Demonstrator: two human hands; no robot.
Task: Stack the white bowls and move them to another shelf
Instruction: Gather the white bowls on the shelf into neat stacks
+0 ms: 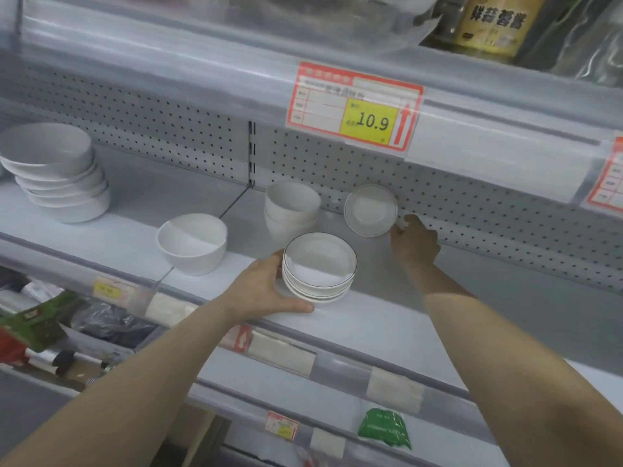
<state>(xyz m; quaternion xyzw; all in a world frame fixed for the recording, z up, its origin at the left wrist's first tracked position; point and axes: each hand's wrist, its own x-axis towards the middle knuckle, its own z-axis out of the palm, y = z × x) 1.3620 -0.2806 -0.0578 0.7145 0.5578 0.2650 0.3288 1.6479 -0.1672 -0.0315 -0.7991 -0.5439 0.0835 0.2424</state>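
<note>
Shop shelf (377, 328), white, pegboard (472, 203) behind. Stacking step is in hand. Left hand (269, 288) grips the stack (318, 267) from its 9 o'clock side, on the shelf. Right hand (414, 244) pinches a tilted bowl (371, 210) by its 4 o'clock rim, at 1 o'clock from the stack. Next move, as judged: level the bowl and seat it squarely on top.

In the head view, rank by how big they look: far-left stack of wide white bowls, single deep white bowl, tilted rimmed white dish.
1. Far-left stack of wide white bowls.
2. Single deep white bowl.
3. Tilted rimmed white dish; farther back, so true size unsure.
</note>
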